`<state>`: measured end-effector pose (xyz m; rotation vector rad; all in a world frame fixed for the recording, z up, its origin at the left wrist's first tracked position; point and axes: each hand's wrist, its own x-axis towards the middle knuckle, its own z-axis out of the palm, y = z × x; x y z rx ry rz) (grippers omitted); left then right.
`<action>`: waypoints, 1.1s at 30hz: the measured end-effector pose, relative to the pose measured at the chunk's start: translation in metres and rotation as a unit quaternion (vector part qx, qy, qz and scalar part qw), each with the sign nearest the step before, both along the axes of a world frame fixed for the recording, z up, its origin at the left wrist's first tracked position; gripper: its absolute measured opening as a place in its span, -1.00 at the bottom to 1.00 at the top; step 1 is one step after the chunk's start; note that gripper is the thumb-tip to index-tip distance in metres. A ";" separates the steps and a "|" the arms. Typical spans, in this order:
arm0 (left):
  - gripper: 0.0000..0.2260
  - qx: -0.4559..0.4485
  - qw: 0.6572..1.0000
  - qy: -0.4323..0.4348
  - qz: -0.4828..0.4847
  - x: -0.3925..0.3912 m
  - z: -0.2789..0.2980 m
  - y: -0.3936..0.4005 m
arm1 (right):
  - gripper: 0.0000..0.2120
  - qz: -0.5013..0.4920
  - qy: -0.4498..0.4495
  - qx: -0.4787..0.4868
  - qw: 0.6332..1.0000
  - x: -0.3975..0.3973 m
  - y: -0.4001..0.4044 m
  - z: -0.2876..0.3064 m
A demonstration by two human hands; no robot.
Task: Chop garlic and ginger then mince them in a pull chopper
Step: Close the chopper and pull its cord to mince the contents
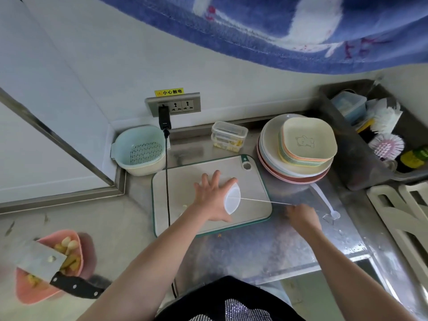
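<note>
The white pull chopper (232, 199) stands on the pale cutting board (183, 181), and my left hand (212, 198) presses flat on its lid. Its thin cord (266, 201) stretches taut to the right, where my right hand (301, 216) holds the end, off the board's right edge; the handle itself is hidden in my fingers. At the lower left a pink dish (76, 237) holds garlic cloves (69, 243) and ginger pieces, with a cleaver (42, 262) laid across it. What is inside the chopper cannot be seen.
A black cable (167, 181) runs from the wall socket across the board's left part. A light blue strainer basket (139, 149), a clear lidded box (229, 135) and a stack of plates (298, 147) stand behind the board. A spoon (324, 200) lies right of it.
</note>
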<state>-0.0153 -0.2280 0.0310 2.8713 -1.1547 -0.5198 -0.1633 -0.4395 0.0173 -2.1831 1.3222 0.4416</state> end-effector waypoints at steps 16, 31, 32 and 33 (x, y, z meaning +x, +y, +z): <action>-0.01 0.002 1.000 0.006 0.000 0.001 0.000 0.000 | -0.69 0.070 0.028 -0.017 0.997 0.003 0.024 0.002; -0.01 -0.001 1.000 0.003 -0.005 0.002 -0.001 0.001 | -0.60 0.134 -0.074 0.043 0.987 0.026 0.041 0.001; -0.01 -0.002 1.000 0.002 -0.005 0.002 -0.002 0.001 | -0.64 0.102 -0.057 0.038 0.992 0.016 0.029 -0.002; -0.01 -0.001 1.000 -0.001 -0.005 0.002 -0.002 0.001 | -0.68 0.080 -0.040 0.034 0.995 0.008 0.020 -0.004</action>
